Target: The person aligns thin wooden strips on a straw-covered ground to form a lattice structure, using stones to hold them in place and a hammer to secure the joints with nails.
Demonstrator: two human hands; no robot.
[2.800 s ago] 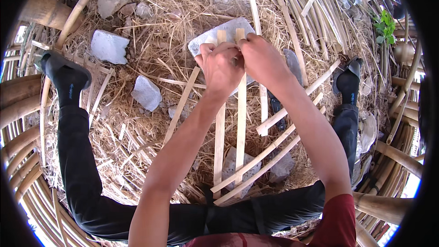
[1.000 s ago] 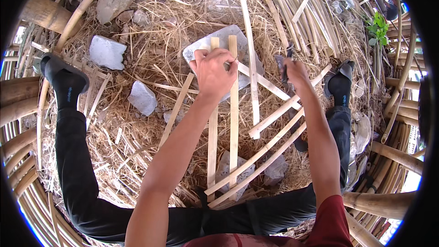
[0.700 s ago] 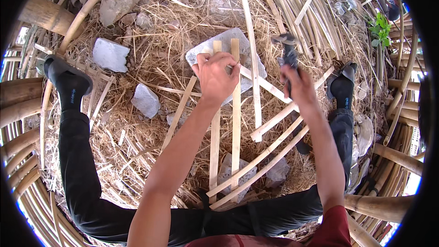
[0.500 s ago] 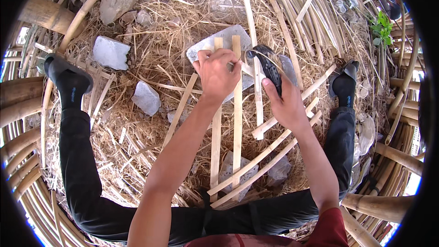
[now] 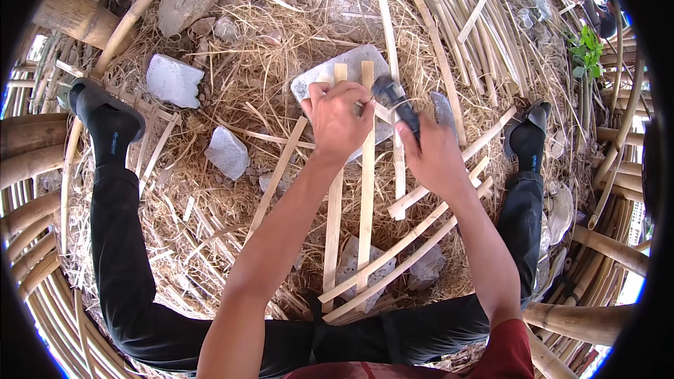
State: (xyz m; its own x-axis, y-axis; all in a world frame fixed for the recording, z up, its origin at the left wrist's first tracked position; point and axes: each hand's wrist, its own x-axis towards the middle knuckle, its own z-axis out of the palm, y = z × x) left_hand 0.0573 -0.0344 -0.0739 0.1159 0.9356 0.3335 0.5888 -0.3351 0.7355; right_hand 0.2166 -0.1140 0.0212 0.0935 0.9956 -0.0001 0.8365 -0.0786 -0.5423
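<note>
My left hand point(image 5: 339, 118) is closed in a pinch above two pale bamboo slats point(image 5: 366, 168) that run lengthwise toward me. Something small and greyish shows between its fingers, too hidden to name. My right hand point(image 5: 433, 158) grips a black hammer point(image 5: 407, 114), slightly blurred, with its dark head close to the left fingertips. Beneath the slats' far ends lies a flat grey stone slab point(image 5: 319, 78). A short crosspiece point(image 5: 383, 114) shows between my hands, beside another long slat point(image 5: 390, 35).
Two curved bamboo strips point(image 5: 407, 253) cross the slats' near ends, above a rock point(image 5: 351, 267). Loose stones point(image 5: 174, 81) lie left on straw-covered ground. A bundle of bamboo strips point(image 5: 484, 35) lies at far right. My outstretched legs point(image 5: 123, 238) flank the work; bamboo poles point(image 5: 590, 321) line the sides.
The hammer has tilted in my right hand, its head shifting slightly down and left toward the left fingertips. My left hand keeps its pinch over the slats. The whole view has shifted a little.
</note>
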